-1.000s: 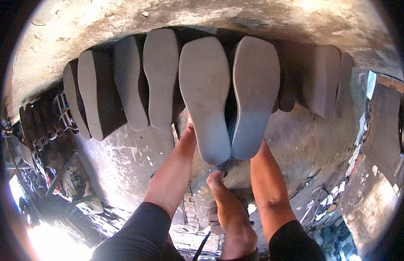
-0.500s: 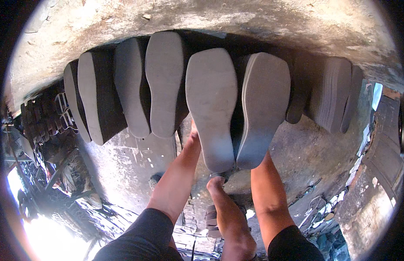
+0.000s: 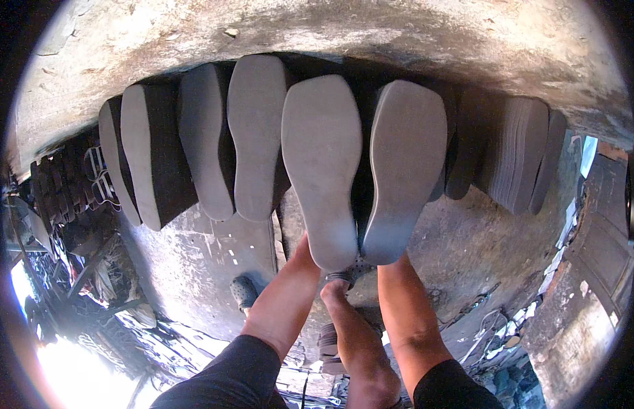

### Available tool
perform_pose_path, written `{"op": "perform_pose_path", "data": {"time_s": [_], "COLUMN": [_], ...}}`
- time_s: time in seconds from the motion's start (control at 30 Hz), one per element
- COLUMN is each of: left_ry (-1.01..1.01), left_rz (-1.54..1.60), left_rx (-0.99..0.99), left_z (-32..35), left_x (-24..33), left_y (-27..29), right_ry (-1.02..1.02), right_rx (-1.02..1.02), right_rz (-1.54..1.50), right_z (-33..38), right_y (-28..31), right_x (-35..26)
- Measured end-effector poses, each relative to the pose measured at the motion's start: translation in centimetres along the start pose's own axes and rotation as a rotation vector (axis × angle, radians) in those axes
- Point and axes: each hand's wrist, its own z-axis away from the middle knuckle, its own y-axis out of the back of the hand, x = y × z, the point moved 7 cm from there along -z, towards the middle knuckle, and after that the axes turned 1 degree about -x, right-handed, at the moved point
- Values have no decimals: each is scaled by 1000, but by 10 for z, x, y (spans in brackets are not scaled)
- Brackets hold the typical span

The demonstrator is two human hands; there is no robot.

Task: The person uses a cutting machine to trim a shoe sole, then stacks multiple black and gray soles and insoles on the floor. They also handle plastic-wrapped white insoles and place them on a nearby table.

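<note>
Two stacks of grey foam shoe soles stand upright before me, the left stack (image 3: pixel 323 157) and the right stack (image 3: pixel 407 157) side by side, with a dark gap between. Their wide, squarish toe ends point away from me and the narrower heels toward me. My left forearm (image 3: pixel 289 300) reaches under the left stack's heel, and my right forearm (image 3: pixel 407 300) goes under the right stack's heel. Both hands and all their fingers are hidden below the soles. The two stacks shift together with my arms, so each hand appears to hold one.
More sole stacks (image 3: pixel 257 136) stand in a row to the left, and layered stacks (image 3: pixel 518 153) to the right, along a stained wall (image 3: pixel 317 34). A bare lower leg (image 3: pixel 361 334) and a perforated clog (image 3: pixel 244 292) are below. Scraps (image 3: pixel 497 334) litter the right.
Both held stacks and my forearms have shifted slightly left. More of the clog shows beside my left arm. The other stacks keep their places.
</note>
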Motion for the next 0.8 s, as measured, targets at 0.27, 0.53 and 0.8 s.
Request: {"op": "perform_pose_path", "data": {"time_s": [0.27, 0.53, 0.8], "left_ry": [64, 19, -110], "left_rz": [-10, 72, -4], "left_rx": [-67, -74, 25], "left_z": [-42, -19, -4], "left_x": [-6, -13, -3], "left_y": [-8, -5, -35], "right_ry": [-175, -252, -148], "right_rx": [-396, -573, -397], "right_rz": [-241, -367, -294], "right_z": [-51, -41, -27], "right_y": [-60, -75, -84], "right_x": [-27, -20, -22]}}
